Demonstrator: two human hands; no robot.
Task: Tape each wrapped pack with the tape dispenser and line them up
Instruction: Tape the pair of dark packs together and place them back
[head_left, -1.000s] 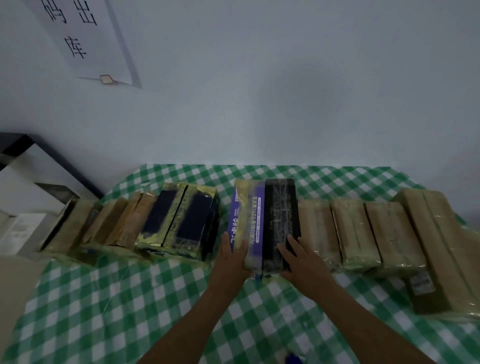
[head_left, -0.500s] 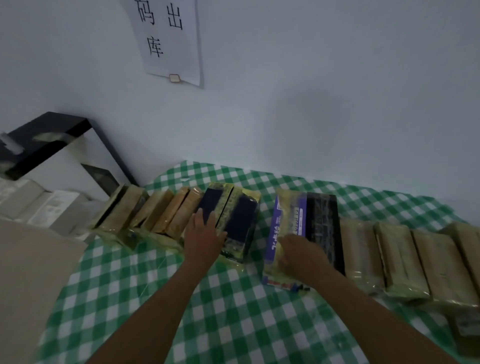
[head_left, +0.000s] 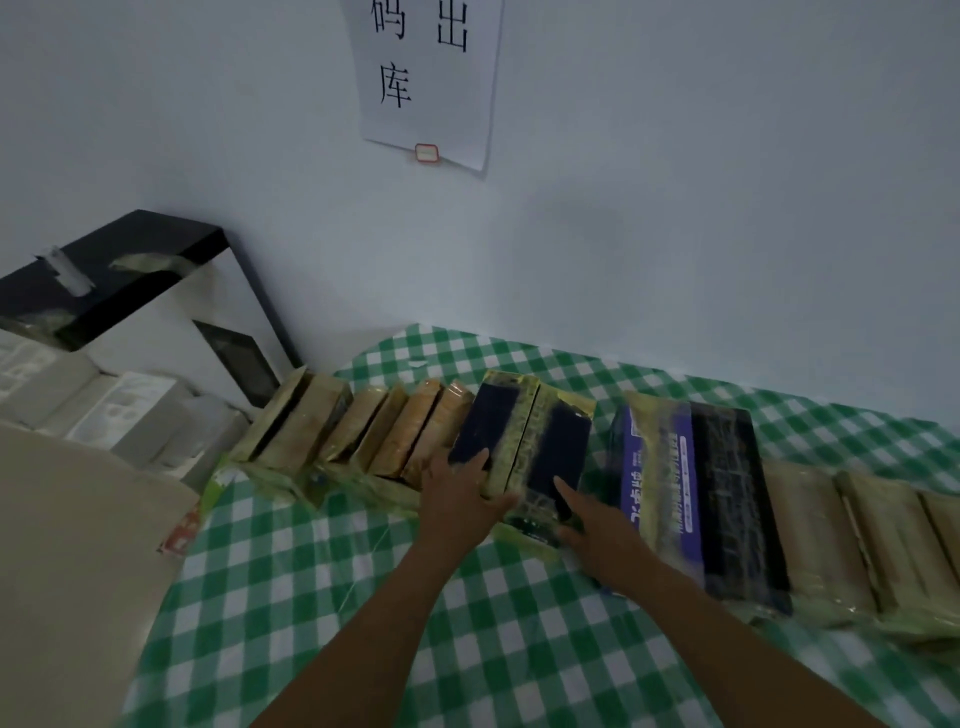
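The dark navy pack wrapped in yellowish film (head_left: 524, 436) lies tilted in the row on the green-and-white checked tabletop (head_left: 467, 623), with both grips at its near end. The left grip (head_left: 457, 506) lies flat on its near left corner, fingers straight and thumb spread along the edge. The right grip (head_left: 597, 530) touches the near right corner with a straight forefinger (head_left: 563, 491); its other fingers are hidden, so I cannot tell whether it clasps. Tan film-wrapped packs (head_left: 410, 426) lean just left, and a purple-and-black wrapped pack (head_left: 717, 493) lies just right.
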